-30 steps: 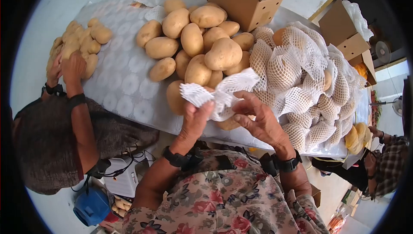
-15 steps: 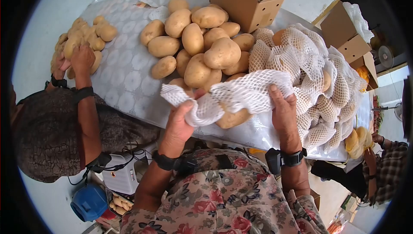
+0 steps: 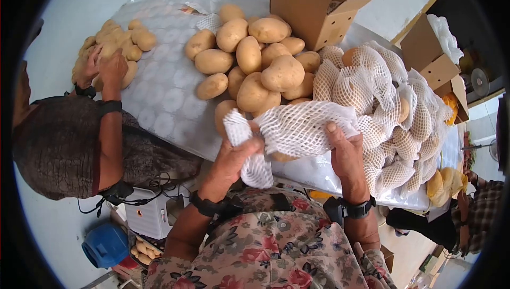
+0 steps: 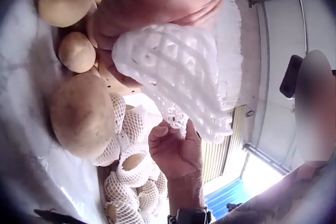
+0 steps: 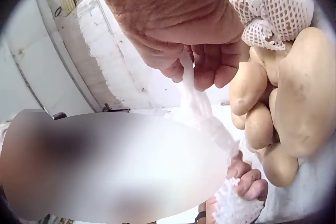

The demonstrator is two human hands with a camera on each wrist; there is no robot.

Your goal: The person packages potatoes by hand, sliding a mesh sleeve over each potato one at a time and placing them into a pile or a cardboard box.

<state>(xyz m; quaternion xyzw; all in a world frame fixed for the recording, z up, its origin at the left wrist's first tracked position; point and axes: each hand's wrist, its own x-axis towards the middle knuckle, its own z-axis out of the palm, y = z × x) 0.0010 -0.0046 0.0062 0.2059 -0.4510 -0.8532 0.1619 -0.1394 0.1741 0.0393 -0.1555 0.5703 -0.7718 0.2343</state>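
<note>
Pulled apart since the first frame, when they were close together, the two hands now have the white foam net (image 3: 305, 129) stretched between them, and one end of it has dropped below the left hand (image 3: 234, 159). The left fingers are curled round the net near that end, which hangs down in front of the person's floral top (image 3: 265, 236). The right hand (image 3: 348, 164) pinches the other end narrowly between thumb and fingers, as the right wrist view shows.

The net is above the near edge of the table (image 3: 164, 87), with a partly hidden potato (image 3: 283, 156) behind it. Just beyond lie the bare potatoes (image 3: 255, 60), heaped together. Beside them, to the right, is a pile of netted potatoes (image 3: 393, 119), close to the right hand. An open cardboard box (image 3: 313, 10) stands behind both piles. On the left, another person's hands (image 3: 109, 66) rest at a separate potato heap (image 3: 135, 39).
</note>
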